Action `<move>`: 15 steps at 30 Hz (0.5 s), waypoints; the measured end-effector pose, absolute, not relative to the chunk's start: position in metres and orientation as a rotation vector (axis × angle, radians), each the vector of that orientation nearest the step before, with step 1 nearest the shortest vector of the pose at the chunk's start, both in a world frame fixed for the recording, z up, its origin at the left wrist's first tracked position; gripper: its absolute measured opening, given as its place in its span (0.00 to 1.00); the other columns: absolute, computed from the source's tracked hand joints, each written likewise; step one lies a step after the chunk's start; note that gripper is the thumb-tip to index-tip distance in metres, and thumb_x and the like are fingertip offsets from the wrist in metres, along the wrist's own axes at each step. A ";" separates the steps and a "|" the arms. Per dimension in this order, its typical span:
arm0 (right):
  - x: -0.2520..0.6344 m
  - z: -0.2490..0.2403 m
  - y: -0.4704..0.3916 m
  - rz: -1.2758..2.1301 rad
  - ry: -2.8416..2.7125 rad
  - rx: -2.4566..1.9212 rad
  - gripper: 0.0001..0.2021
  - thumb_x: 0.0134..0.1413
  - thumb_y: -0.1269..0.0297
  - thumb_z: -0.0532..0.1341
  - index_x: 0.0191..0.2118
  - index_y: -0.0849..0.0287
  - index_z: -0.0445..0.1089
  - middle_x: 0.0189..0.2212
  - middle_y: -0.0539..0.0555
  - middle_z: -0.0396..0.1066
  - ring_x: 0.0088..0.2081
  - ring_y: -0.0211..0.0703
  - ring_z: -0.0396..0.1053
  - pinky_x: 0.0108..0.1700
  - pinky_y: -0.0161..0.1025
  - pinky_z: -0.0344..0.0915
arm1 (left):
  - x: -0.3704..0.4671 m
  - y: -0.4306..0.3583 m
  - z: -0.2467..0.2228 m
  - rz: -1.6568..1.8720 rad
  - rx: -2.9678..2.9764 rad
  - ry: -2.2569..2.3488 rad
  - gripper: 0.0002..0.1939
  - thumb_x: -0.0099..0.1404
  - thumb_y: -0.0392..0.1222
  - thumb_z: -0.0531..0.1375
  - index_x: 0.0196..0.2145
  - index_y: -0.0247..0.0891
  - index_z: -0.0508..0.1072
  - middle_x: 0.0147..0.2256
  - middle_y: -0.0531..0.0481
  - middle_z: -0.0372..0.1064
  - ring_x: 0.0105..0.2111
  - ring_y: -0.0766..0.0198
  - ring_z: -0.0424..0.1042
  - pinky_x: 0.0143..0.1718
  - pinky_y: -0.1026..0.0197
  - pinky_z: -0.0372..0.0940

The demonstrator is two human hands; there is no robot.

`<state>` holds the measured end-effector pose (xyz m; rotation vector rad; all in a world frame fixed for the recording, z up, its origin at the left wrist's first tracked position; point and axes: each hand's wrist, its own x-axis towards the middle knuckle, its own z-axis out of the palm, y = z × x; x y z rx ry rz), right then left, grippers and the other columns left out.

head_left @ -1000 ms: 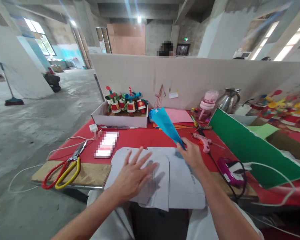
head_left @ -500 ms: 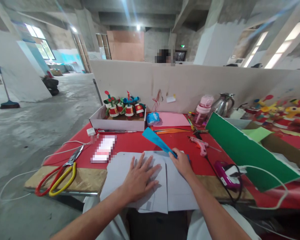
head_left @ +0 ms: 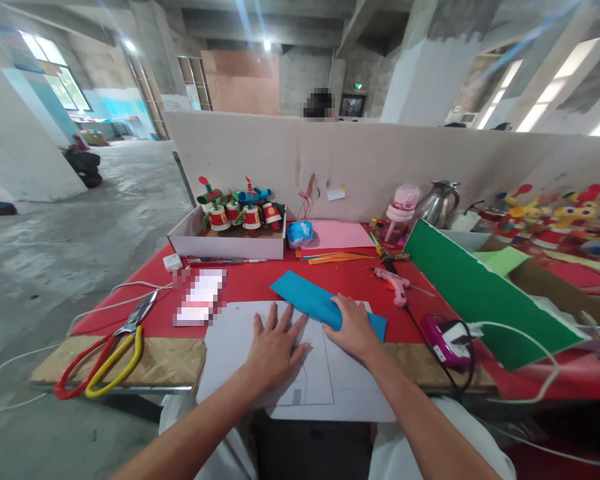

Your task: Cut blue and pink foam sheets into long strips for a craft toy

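Note:
Fingers spread, my left hand [head_left: 274,348] lies flat on the white paper sheets [head_left: 227,360] at the table's front edge. A blue strip of paper [head_left: 303,293] slants across the top of these sheets, its left end reaching onto the red table cover. My right hand [head_left: 351,330] grips the strip near its right half, fingers over it and the thumb at its lower edge. Its right end sticks out past the hand. The fingertips of my left hand are close to the strip's lower edge; whether they touch it I cannot tell.
Large scissors [head_left: 125,333] and a phone [head_left: 200,297] lie left. Behind stands a white box [head_left: 225,247] of paper-cup figures. To the right are a pink glue gun [head_left: 395,283], a purple power socket [head_left: 445,340] with cables and a green-sided box [head_left: 480,293]. A partition [head_left: 250,147] stands behind.
The blue strip, raised at an angle before, now lies flatter over the sheets with its broad face up. My right hand has come down onto it. The sheets beneath have shifted slightly.

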<state>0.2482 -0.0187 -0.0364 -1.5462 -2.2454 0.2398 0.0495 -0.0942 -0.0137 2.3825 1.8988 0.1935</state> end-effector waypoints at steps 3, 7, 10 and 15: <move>0.248 -0.025 -0.018 0.258 -2.383 -1.519 0.27 0.48 0.68 0.61 0.58 0.59 0.63 0.64 0.66 0.58 0.64 0.60 0.57 0.60 0.62 0.55 | 0.036 -0.091 0.006 0.295 2.425 1.894 0.23 0.70 0.52 0.51 0.58 0.42 0.69 0.59 0.39 0.65 0.61 0.40 0.60 0.56 0.34 0.59; 0.249 -0.007 -0.012 0.184 -2.514 -1.401 0.18 0.51 0.77 0.58 0.49 0.58 0.71 0.57 0.62 0.69 0.60 0.55 0.63 0.61 0.58 0.58 | 0.022 -0.075 0.032 0.514 2.576 1.818 0.18 0.69 0.44 0.54 0.53 0.39 0.71 0.53 0.40 0.71 0.55 0.50 0.66 0.53 0.46 0.64; 0.246 0.004 -0.017 0.061 -2.537 -1.300 0.17 0.54 0.79 0.56 0.46 0.57 0.73 0.50 0.59 0.75 0.56 0.50 0.68 0.62 0.54 0.59 | 0.023 -0.064 0.035 0.477 2.764 1.667 0.31 0.61 0.40 0.60 0.62 0.39 0.61 0.63 0.41 0.59 0.64 0.49 0.55 0.60 0.44 0.56; 0.238 0.000 -0.044 -0.054 -2.597 -1.033 0.18 0.59 0.78 0.54 0.51 0.58 0.73 0.52 0.58 0.74 0.56 0.46 0.68 0.62 0.46 0.61 | 0.031 -0.071 0.011 0.326 2.893 1.653 0.24 0.64 0.31 0.56 0.57 0.41 0.67 0.55 0.42 0.70 0.55 0.50 0.67 0.54 0.46 0.59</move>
